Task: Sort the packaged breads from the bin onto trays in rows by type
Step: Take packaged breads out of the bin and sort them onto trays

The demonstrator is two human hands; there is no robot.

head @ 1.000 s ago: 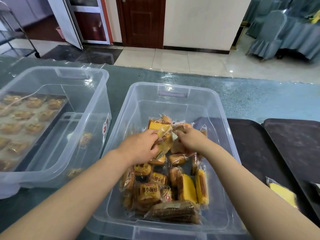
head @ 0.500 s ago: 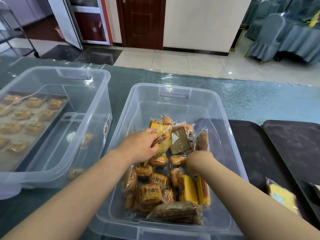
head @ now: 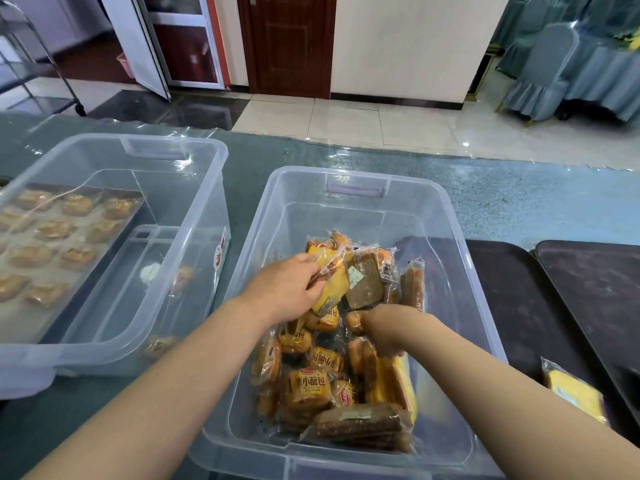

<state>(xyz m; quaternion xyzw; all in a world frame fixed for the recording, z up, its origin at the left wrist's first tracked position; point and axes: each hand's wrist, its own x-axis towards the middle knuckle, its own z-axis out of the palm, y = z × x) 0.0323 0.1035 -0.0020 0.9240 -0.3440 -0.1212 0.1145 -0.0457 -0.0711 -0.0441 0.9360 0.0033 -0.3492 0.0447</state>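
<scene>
Since a second ago the right hand (head: 384,329) has pulled back from the far packets and dropped toward the middle of the heap, uncovering a brown slice (head: 365,280); the left hand (head: 287,289) has stayed on the same yellow cake packet (head: 332,284).

Head view: the clear bin (head: 349,199) sits at the centre with a mixed pile of wrapped breads inside. The left hand pinches the yellow cake packet at the pile's 12 o'clock side. The right hand is curled down among the rolls (head: 308,386) toward 3 o'clock; whether it holds one I cannot tell.

At 3 o'clock of the bin lie two dark trays (head: 512,306), with one yellow packet (head: 575,391) at their near edge. At 9 o'clock, a second bin (head: 114,157) partly hides a tray of rolls (head: 69,230) set in rows.

By my reckoning one type is well laid out, the yellow row is barely begun, and most of the pile remains.
</scene>
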